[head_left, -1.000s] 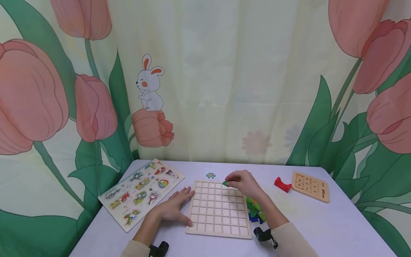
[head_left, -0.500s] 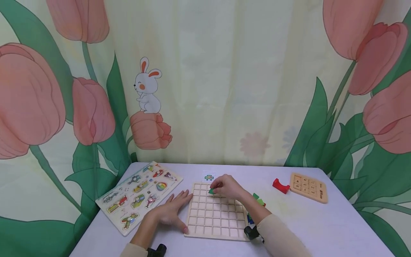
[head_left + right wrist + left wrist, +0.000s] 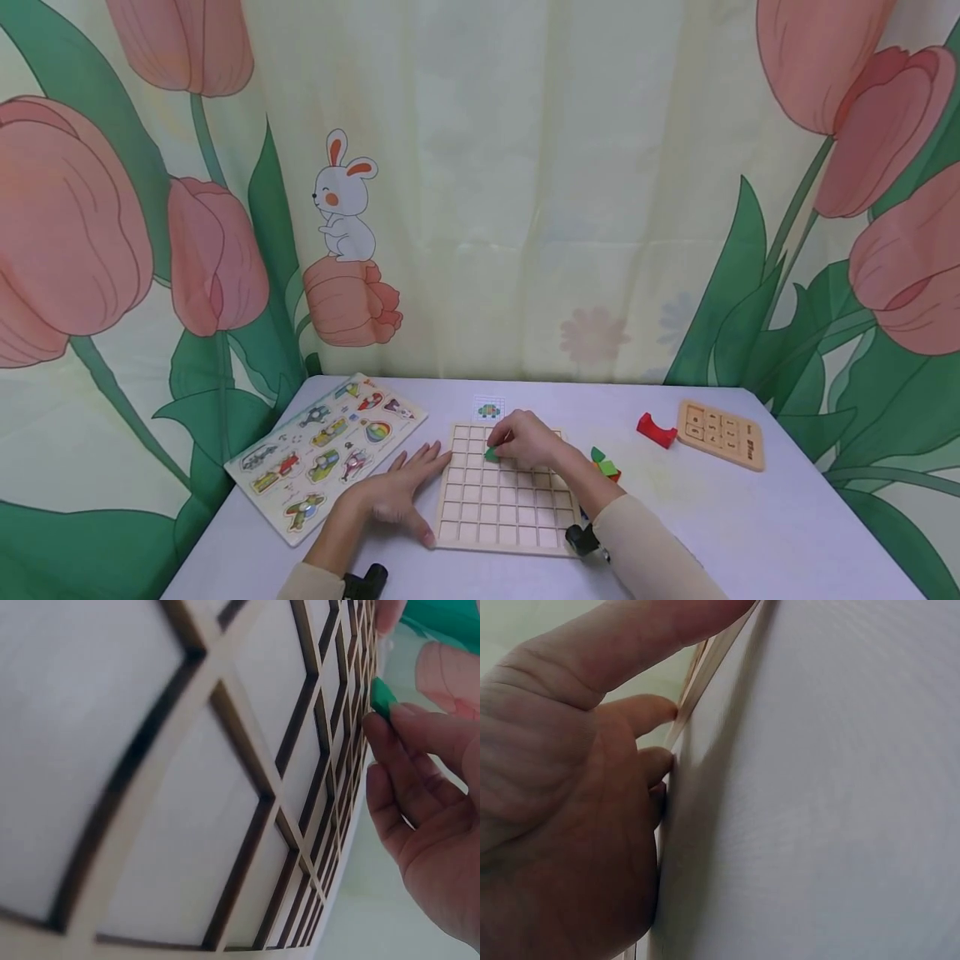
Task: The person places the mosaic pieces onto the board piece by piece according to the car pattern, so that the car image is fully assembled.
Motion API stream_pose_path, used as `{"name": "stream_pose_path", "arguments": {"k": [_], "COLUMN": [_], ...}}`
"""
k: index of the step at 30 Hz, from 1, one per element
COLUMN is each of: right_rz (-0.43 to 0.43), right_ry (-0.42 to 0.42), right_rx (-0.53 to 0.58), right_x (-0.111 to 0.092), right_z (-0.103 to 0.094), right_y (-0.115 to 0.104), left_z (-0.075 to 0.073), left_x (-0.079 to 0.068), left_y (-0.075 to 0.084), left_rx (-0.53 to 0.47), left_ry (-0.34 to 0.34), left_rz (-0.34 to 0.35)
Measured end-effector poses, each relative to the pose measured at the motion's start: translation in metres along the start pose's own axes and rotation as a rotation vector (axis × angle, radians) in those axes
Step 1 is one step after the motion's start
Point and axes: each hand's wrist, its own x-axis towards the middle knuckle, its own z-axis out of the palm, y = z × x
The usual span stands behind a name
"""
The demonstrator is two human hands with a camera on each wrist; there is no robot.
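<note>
A wooden grid board (image 3: 506, 517) with square cells lies on the white table in front of me. My right hand (image 3: 525, 440) pinches a small green piece (image 3: 382, 695) between thumb and fingertips, over a cell in the board's upper part. In the right wrist view the piece touches or nearly touches the grid; I cannot tell which. My left hand (image 3: 397, 497) rests at the board's left side, thumb and fingers spread and straight along its edge. The left wrist view shows the left thumb and fingers (image 3: 649, 712) against the board's edge.
Behind the board lies a small pattern card (image 3: 490, 408). Loose green and other coloured pieces (image 3: 606, 467) lie to the right, partly behind my forearm. Farther right are a red curved block (image 3: 656, 431) and a wooden number board (image 3: 722, 435). A picture puzzle board (image 3: 326, 454) lies left.
My right hand has moved left and slightly toward me with the green piece, from the board's upper edge to a cell within it. The left hand stays at the board's edge.
</note>
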Motion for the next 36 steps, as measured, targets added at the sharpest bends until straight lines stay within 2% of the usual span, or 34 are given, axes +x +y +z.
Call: {"name": "stream_pose_path", "arguments": {"k": [16,36], "right_rz": [-0.051,0.017], "right_ry": [-0.059,-0.091], "right_rx": [-0.096,-0.091], "right_x": [0.0027,-0.0014], "right_z": [0.0038,0.0061], "right_y": [-0.0027,-0.0053], "left_z": [0.0000,-0.0005], "left_x": [-0.0014,-0.0017], "left_y": [0.0010,0.0044], "left_rx": [0.007,0.000], "left_ry": [0.002,0.003], "left_rz": [-0.003,0.002]}}
